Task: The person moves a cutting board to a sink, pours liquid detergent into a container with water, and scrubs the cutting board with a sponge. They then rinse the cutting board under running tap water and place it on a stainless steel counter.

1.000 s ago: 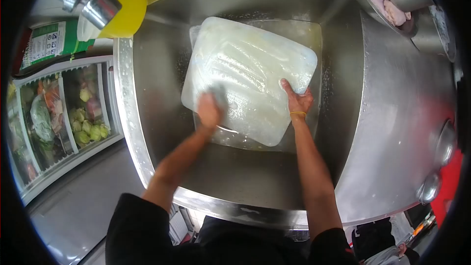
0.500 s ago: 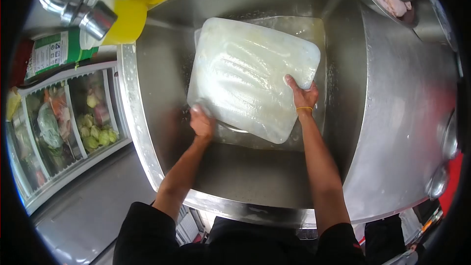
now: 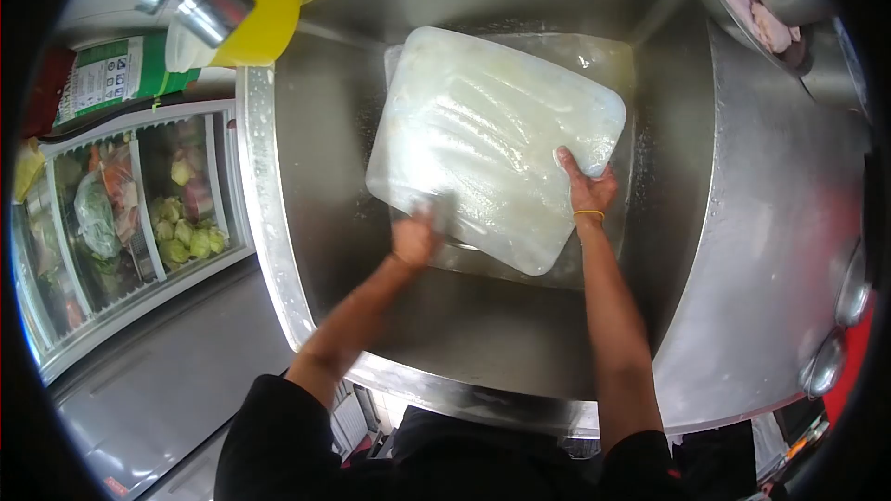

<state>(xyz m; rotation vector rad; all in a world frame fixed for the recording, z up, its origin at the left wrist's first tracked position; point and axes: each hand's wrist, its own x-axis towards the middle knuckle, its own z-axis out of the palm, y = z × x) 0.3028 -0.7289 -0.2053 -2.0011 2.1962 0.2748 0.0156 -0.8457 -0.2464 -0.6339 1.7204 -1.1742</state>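
A wet, whitish rectangular plastic piece with rounded corners, apparently a board or an upturned tub, lies at a slant in the steel sink. Soapy streaks run across its face. My right hand grips its right edge, thumb on top and fingers underneath. At its lower left edge is my left hand, blurred by motion. Its fingers look closed, with a greyish smear beside them that I cannot make out. Under the plastic piece, a pale rectangular thing shows partly around its edges.
A chrome tap and yellow containers stand at upper left. Below them, a glass-topped chiller holds vegetables. A metal bowl with raw meat sits at upper right, beside the steel counter.
My left hand has moved right along the lower edge of the plastic piece. My right hand keeps its grip there. The whole view has shifted slightly.
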